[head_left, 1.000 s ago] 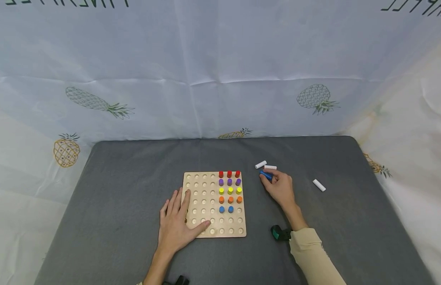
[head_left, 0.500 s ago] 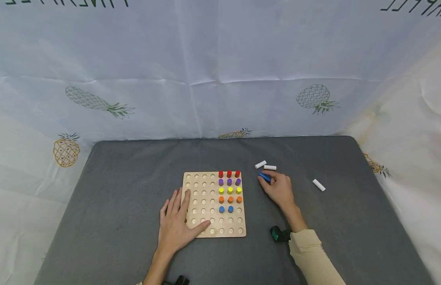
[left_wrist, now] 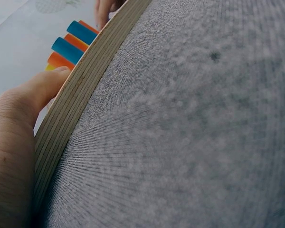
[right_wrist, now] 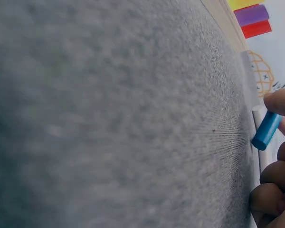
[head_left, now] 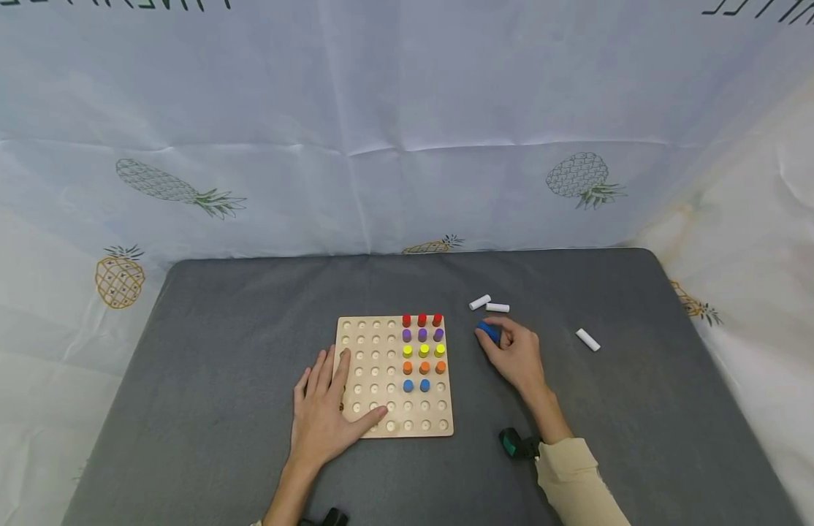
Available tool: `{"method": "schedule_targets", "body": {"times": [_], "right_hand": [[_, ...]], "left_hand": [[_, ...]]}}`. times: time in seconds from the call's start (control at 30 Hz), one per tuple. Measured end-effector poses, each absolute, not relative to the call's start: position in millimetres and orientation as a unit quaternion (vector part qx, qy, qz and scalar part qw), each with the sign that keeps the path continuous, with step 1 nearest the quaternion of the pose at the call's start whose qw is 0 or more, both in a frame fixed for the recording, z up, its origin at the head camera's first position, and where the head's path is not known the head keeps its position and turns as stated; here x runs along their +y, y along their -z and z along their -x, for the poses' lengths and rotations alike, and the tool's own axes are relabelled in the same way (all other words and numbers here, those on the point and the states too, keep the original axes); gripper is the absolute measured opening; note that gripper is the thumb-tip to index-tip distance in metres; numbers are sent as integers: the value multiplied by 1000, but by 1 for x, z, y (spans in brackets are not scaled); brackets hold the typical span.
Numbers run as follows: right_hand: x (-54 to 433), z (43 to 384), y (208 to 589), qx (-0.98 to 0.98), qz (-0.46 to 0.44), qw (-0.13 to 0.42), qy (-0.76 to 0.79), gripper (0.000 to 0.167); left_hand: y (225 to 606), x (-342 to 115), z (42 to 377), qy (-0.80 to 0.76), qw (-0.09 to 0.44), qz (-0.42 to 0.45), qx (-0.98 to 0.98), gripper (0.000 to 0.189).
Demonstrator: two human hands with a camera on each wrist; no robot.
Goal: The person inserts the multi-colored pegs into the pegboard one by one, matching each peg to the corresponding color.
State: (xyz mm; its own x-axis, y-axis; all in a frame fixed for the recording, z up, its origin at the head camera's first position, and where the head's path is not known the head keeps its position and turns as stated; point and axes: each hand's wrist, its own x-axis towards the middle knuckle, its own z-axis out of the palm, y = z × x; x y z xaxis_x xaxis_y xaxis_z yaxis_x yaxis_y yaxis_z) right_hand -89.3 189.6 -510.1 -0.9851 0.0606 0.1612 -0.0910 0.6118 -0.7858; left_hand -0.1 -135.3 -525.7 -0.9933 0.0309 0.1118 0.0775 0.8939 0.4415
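Observation:
In the head view my left hand [head_left: 323, 420] rests with straight, spread fingers on the left side of a wooden pegboard [head_left: 433, 415]. Its thumb lies over the board's near part, by the edge [left_wrist: 76, 95] in the left wrist view. To the right of the board, my right hand [head_left: 520, 358] pinches a blue peg [right_wrist: 267, 131] between thumb and index finger, tilted close to the tabletop. Standing in the board are rows of three red [head_left: 422, 320], purple [head_left: 422, 334], yellow [head_left: 424, 351] and orange pegs [head_left: 424, 367], plus two blue pegs [head_left: 424, 385].
Two white pegs [head_left: 497, 307] lie just beyond my right hand, and another white peg [head_left: 587, 340] lies farther right. The grey tabletop [head_left: 249, 314] ends at the back against a pineapple-print cloth [head_left: 282, 197].
The blue peg in my right hand has turned, from lying sideways to pointing more toward the camera. That hand has drawn slightly nearer and away from the white pegs. My left hand stays put.

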Motion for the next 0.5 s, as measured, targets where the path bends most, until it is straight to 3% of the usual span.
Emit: {"method": "schedule_targets", "body": {"times": [0.5], "right_hand": [[184,67,501,-883,-26,123,-452,20]], "left_hand": [[526,-135,0,227,49,27,-972,117]]}}
